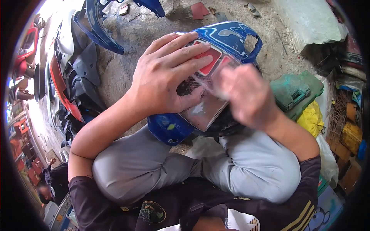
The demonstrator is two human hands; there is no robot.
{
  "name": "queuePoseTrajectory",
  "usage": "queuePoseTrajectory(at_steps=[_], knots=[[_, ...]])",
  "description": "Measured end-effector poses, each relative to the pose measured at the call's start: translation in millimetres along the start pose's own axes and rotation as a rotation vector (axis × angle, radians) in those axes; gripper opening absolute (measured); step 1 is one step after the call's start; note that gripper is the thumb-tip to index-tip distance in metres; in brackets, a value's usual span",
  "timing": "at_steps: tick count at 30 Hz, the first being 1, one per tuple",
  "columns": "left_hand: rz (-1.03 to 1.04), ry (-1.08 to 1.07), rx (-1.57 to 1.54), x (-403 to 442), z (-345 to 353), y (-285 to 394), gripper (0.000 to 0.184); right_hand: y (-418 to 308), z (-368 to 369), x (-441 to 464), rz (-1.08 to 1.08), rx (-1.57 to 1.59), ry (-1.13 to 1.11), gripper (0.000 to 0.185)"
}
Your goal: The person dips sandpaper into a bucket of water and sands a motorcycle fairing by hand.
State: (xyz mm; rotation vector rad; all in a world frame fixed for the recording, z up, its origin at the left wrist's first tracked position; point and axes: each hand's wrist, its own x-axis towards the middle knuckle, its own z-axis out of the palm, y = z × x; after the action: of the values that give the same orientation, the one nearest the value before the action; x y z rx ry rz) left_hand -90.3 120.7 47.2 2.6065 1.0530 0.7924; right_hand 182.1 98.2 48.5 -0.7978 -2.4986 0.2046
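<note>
A glossy blue motorcycle body panel (223,34) with white lines rests across my lap, with a clear-fronted lamp (202,115) set in it. The lamp has red sections (208,65) toward its far side. My left hand (163,71) lies over the lamp's left part, fingers stretched out and thumb spread toward its middle. Over the lamp's right edge, my right hand (246,90) is curled and smeared by motion. Whatever its fingers hold is hidden in the blur.
Blue panels (96,30) and dark and red fairings (63,84) lie on the left. To the right are a green case (296,90), a yellow bag (310,119) and a pale block (308,23). Another person (58,177) is at far left.
</note>
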Motion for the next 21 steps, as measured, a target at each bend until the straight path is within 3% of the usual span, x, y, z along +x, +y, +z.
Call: queuePoseTrajectory(at_steps=[2,5,9,12,16,18,21], knots=[[-0.004,-0.004,0.004,-0.2,-0.5,0.8,0.057,-3.6,-1.8,-0.6,-0.046,-0.004,-0.027,0.023],[-0.008,-0.007,0.008,-0.5,-0.2,2.7,0.057,30.0,1.8,-0.9,0.076,-0.128,0.07,0.02],[-0.016,-0.001,0.013,0.9,0.2,3.1,0.057,-1.9,0.6,-3.4,-0.045,-0.03,0.004,0.025],[-0.013,0.003,0.019,0.2,0.7,2.5,0.057,22.7,6.6,-3.3,0.058,-0.113,0.083,0.022],[-0.017,0.01,0.021,1.7,0.9,3.0,0.057,0.0,4.1,-5.9,-0.046,0.014,0.022,0.031],[-0.015,0.004,0.018,0.7,-0.4,2.8,0.057,29.4,5.5,0.2,0.03,-0.144,0.099,0.026],[-0.023,0.01,0.015,1.6,1.1,4.0,0.057,-0.4,4.3,-5.1,-0.086,-0.04,0.051,0.024]])
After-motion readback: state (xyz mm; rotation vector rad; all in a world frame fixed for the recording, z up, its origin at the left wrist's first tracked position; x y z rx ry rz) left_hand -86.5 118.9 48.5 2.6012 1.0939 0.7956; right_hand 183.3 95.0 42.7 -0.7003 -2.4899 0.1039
